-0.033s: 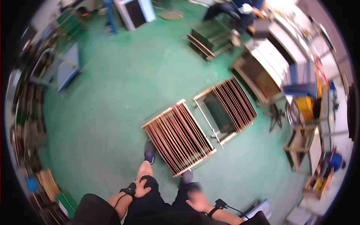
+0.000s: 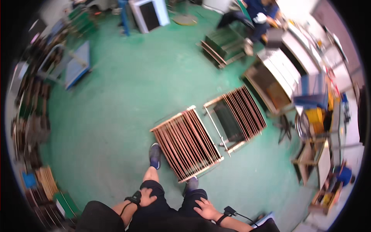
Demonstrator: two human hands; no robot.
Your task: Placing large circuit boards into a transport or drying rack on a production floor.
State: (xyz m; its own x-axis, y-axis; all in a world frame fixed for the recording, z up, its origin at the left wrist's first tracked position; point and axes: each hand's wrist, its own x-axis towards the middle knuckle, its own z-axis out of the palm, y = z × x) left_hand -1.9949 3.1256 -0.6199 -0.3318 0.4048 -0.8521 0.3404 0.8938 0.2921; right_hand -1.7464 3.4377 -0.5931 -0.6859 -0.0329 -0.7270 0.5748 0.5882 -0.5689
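Note:
My left hand [image 2: 147,197] rests on my left thigh near the knee, its fingers spread and holding nothing. On my right thigh lies my right hand [image 2: 206,210], fingers apart, also with nothing in it. Both wrists wear dark straps, and a cable runs from the right one. On the floor in front of my feet stands a slatted rack [image 2: 186,144] packed with upright reddish-brown boards or panels. Just beyond it to the right is a second rack [image 2: 254,112], filled on its right side, with a dark gap [image 2: 228,120] in its left part. Neither hand touches the racks.
At the far right a seated person [image 2: 259,15] is beside a dark green crate [image 2: 226,44]. A white-topped cabinet [image 2: 276,65], a wheeled stool base [image 2: 284,127] and a wooden frame [image 2: 311,158] line the right. A blue-decked cart [image 2: 78,63] stands left; stacked boards [image 2: 47,181] lie lower left.
The whole view has shifted slightly, the far scene sliding right and down. My right hand, blurred before over the thigh, now lies still with fingers spread. The racks have not moved.

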